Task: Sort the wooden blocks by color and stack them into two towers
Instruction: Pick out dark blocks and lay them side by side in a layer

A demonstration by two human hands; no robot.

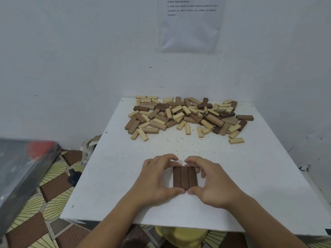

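Observation:
Three dark brown blocks (185,176) lie flat side by side near the front of the white table (111,185). My left hand (154,179) curls round their left side, fingertips at the far end and thumb at the near end. My right hand (213,183) mirrors it on the right side, so both hands squeeze the row together. A loose pile of several light and dark wooden blocks (186,116) is spread across the back of the table.
The table stands in a corner against white walls, with a printed sheet (189,24) taped above. A dark box with a red patch (21,169) sits left, over a patterned floor (50,194). A yellow object (179,235) shows under the front edge.

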